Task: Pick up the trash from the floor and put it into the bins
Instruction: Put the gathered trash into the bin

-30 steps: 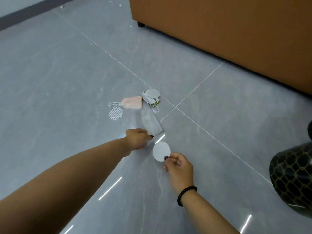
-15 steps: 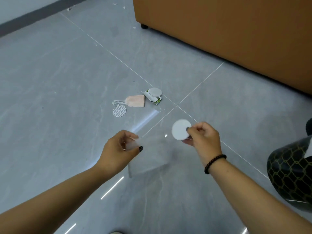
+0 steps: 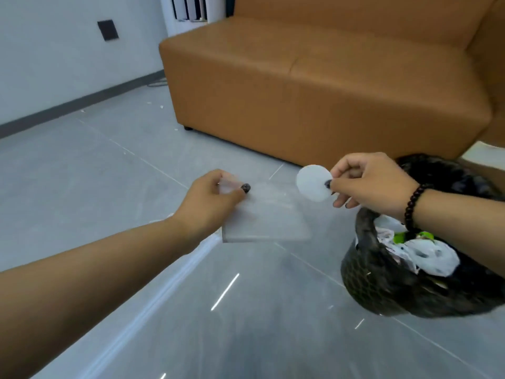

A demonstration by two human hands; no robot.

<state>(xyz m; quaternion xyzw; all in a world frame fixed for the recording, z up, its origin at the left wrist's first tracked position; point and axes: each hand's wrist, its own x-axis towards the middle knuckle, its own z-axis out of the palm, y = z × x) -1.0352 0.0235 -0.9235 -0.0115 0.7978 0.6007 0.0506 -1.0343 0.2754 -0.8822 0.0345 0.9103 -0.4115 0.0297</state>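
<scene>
My left hand [image 3: 210, 198] pinches one corner of a clear plastic wrapper [image 3: 269, 217], which hangs in the air above the grey floor. A white round pad [image 3: 313, 183] is pinched between thumb and forefinger of my right hand [image 3: 369, 181], just left of a black mesh bin [image 3: 382, 285]. The bin stands at the right under my right wrist and holds crumpled white paper and something green. The pad and the wrapper are both left of the bin's rim, not over its opening.
An orange-brown sofa [image 3: 328, 86] fills the back, its front close behind the bin. A grey tiled floor [image 3: 82, 192] stretches to the left up to a white wall with a dark skirting and a black wall plate [image 3: 108, 30]. Small white scraps [image 3: 161, 106] lie near the sofa's corner.
Both hands rose from the floor and moved right toward the bin, carrying the wrapper and the pad. The view lifted; the other trash on the floor is out of view.
</scene>
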